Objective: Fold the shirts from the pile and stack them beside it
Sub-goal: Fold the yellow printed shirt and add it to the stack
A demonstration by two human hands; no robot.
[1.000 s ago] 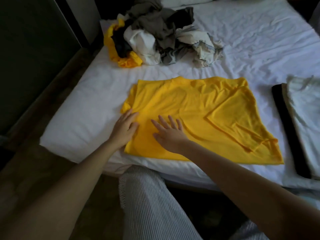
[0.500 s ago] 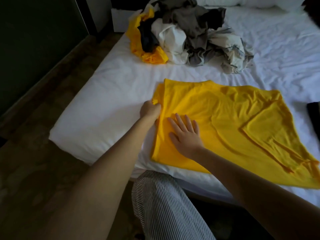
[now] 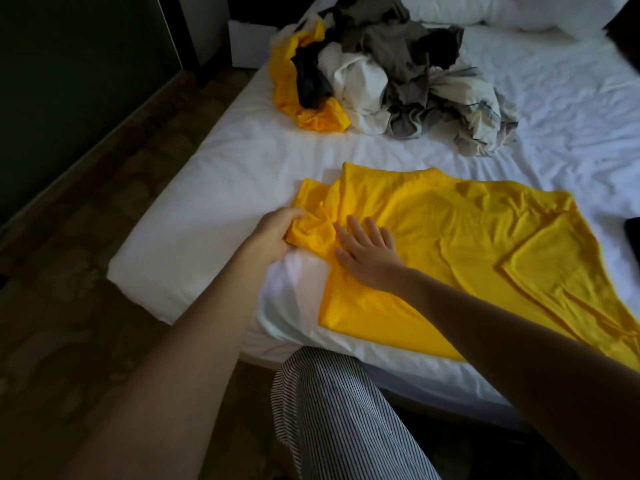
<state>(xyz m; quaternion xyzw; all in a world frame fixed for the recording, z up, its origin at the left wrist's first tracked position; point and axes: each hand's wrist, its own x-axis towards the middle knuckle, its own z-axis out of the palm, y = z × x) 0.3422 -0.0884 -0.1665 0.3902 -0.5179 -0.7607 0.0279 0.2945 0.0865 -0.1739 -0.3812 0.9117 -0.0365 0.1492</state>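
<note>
On the bed [image 3: 207, 188], head view: the shirt [image 3: 457, 244] lies spread near the front edge, and the pile [image 3: 381, 77] sits well apart, farther back. Risk: the near hem lies close to the bed edge, so a hard pull on the sleeve [image 3: 313, 225] would likely drag the shirt sideways or off the bed. Risk: if the right grip [image 3: 367, 258] lifts early, the sleeve fold would probably land crooked and set creases into the layers. Left grip [image 3: 277, 233]: fingers curled, clenched on the bunched sleeve cloth. Right grip: released, fingers straight and spread, palm pressing the shirt just beside the sleeve, holding nothing
</note>
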